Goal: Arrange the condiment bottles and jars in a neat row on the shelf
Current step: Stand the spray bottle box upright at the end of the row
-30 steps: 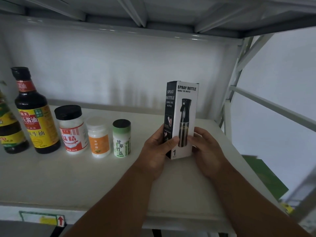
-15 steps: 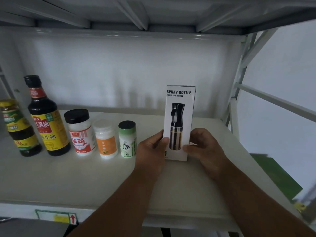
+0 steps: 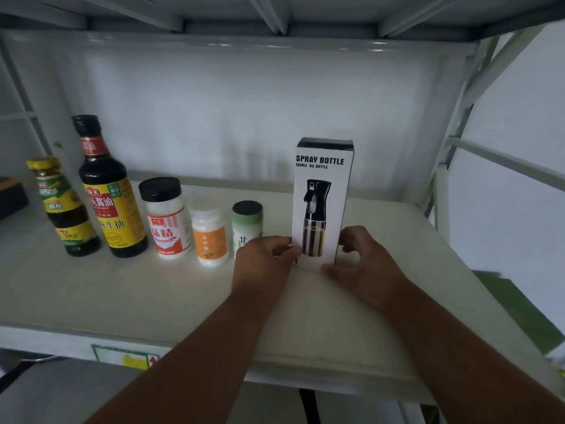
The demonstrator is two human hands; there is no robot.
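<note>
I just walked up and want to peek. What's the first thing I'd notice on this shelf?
Probably the tall white spray bottle box, standing upright right of the middle of the shelf, with the left hand and right hand at its bottom corners. Next comes the row to its left, led by the big dark soy sauce bottle, the tallest thing in it.

I see the spray bottle box (image 3: 322, 206) upright on the shelf (image 3: 122, 289); left of it, the salt jar (image 3: 247, 221); further left, the soy sauce bottle (image 3: 105, 191).
</note>
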